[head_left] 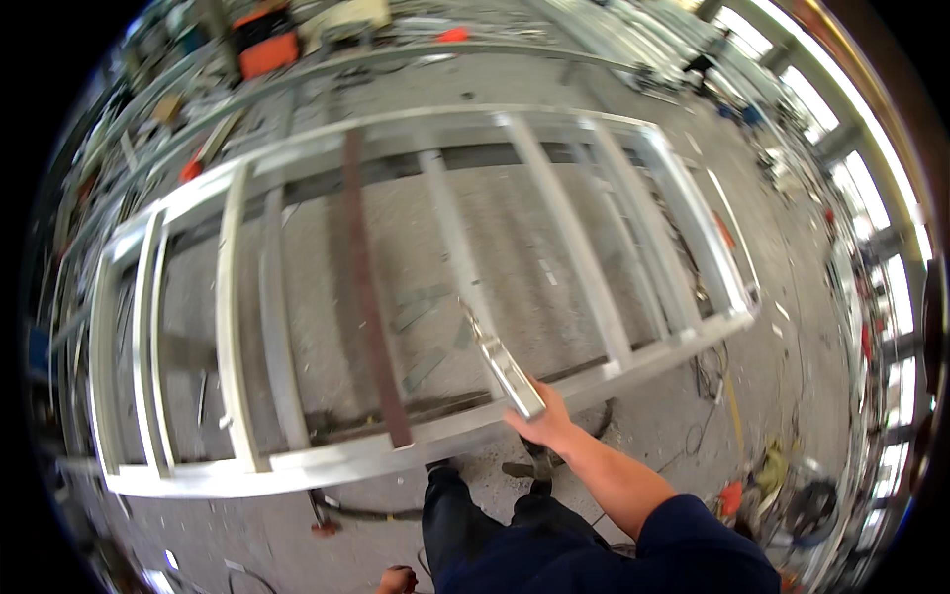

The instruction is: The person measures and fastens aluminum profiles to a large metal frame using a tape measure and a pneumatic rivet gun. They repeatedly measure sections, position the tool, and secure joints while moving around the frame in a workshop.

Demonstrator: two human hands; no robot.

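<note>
My right hand (542,414) is closed round the rear of a silver drill-like tool (510,376). Its body narrows to a thin, dark tip that points up and to the left; the grip is hidden under the body. The tool is over the near side of a large silver metal frame (346,460), beside a crossbar (450,218). Whether the tip touches the bar I cannot tell. My left hand (398,579) hangs low at the bottom edge, away from the frame, its fingers mostly cut off from view. A brown-red bar (368,297) crosses the frame among several silver ones.
Further metal rails (396,61) stand behind the frame. Long silver profiles (633,40) lie stacked at the far right. An orange-and-black box (267,45) is at the far left. A black hose (366,513) lies on the floor near my feet, and clutter with a dark round object (813,510) at the right.
</note>
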